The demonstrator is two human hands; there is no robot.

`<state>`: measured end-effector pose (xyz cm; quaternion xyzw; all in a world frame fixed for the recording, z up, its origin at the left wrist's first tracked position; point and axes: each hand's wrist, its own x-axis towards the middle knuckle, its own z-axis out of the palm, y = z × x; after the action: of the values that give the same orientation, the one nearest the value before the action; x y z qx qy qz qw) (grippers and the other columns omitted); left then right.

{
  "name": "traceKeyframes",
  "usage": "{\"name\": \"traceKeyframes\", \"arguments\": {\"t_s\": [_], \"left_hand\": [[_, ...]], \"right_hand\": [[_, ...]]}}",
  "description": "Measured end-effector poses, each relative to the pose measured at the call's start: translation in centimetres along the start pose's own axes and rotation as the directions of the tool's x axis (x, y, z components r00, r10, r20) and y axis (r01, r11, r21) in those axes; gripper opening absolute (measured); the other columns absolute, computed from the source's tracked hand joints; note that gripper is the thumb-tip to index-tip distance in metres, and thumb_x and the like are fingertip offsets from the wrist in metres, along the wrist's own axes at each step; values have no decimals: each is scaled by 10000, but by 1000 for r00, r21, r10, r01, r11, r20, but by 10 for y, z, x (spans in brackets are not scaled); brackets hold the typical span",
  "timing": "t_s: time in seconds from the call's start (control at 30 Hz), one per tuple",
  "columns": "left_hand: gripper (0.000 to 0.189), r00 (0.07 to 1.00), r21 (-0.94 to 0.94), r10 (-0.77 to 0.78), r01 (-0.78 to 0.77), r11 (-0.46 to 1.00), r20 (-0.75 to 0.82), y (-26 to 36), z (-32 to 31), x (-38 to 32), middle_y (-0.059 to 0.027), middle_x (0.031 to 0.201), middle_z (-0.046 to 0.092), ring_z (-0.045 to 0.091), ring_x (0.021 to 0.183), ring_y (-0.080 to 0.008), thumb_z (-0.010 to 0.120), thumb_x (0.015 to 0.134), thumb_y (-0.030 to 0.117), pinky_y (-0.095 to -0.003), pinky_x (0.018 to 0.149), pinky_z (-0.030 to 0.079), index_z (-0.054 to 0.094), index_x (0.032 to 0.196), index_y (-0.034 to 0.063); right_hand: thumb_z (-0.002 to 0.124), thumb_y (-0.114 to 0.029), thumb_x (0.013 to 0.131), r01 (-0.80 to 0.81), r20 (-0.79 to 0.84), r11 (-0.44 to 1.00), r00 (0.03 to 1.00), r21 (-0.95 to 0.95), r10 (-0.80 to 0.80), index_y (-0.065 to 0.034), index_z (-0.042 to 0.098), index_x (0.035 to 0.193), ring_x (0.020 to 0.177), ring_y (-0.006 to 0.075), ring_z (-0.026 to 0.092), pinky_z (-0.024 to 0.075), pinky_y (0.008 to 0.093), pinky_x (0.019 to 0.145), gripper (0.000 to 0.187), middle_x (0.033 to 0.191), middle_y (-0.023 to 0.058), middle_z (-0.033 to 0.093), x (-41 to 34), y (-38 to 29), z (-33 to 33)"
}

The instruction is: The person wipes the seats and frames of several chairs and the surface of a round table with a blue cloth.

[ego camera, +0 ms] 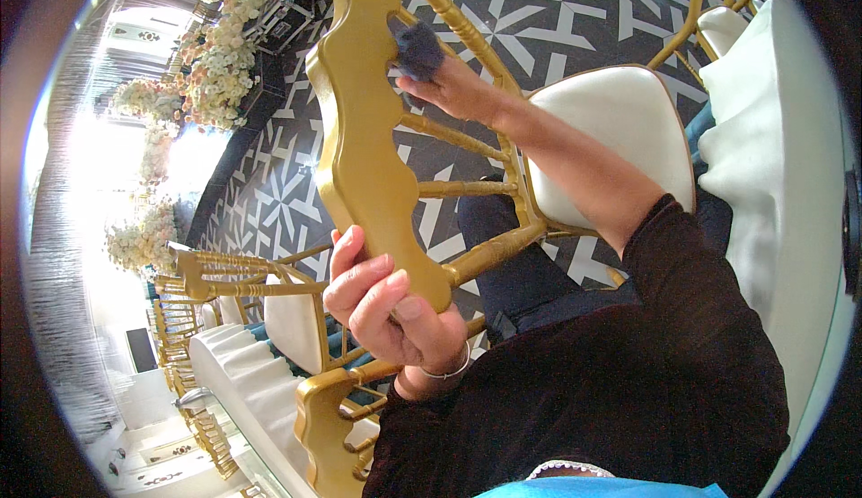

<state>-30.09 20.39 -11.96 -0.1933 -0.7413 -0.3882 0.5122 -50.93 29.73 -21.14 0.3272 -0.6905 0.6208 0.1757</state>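
Observation:
A gold chair (360, 121) with a wavy-edged top rail and turned back spindles stands in front of me, its white seat pad (613, 141) to the right. My left hand (397, 316), with a thin bracelet at the wrist, grips the near end of the top rail, fingers curled around it. My right hand (451, 87) reaches over the chair back and holds a bunched dark blue cloth (419, 52) against the rail's scalloped inner edge, near a spindle. The cloth hides some of its fingers.
Close on the right stands a table with a white cloth (761, 141). Another gold chair (323, 424) is at the lower left, beside a second white-draped table (236, 356). More gold chairs (195, 282) line the left. Flower arrangements (215, 80) stand beyond the patterned floor (283, 195).

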Motion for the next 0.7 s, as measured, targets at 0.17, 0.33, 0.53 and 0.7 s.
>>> {"name": "traceKeyframes", "arguments": {"t_s": [0.17,0.33,0.53,0.7], "left_hand": [[185,978,133,195,-203,970,74,-11,-5,3,-126,757,449,473,726,-245,364,837,170,-497,782,474,432,798,2],[153,978,120,196,-204,972,77,-14,-9,-1,-111,799,442,482,802,-275,389,834,170,-490,823,437,454,805,34],[132,1000,16,9,-9,1000,9,-2,0,1,-87,837,433,490,949,-324,437,839,197,-487,914,359,494,811,81],[129,999,-15,33,-33,999,-4,-3,3,3,-84,838,433,490,951,-320,441,842,195,-482,918,361,492,808,82]], "right_hand": [[548,-361,838,-217,-25,976,976,9,217,-63,484,1001,906,332,476,362,427,833,346,931,153,507,-52,50,10],[555,-439,816,-242,-21,946,970,-218,243,-86,471,1098,928,353,494,376,419,837,459,948,169,530,-126,128,10],[648,-380,761,-424,40,900,902,-104,430,-48,469,991,840,208,455,389,353,743,442,876,68,471,-125,120,7],[668,-344,700,-218,38,970,976,102,216,-30,471,1061,863,221,443,381,361,752,518,878,85,451,-52,45,2]]}}
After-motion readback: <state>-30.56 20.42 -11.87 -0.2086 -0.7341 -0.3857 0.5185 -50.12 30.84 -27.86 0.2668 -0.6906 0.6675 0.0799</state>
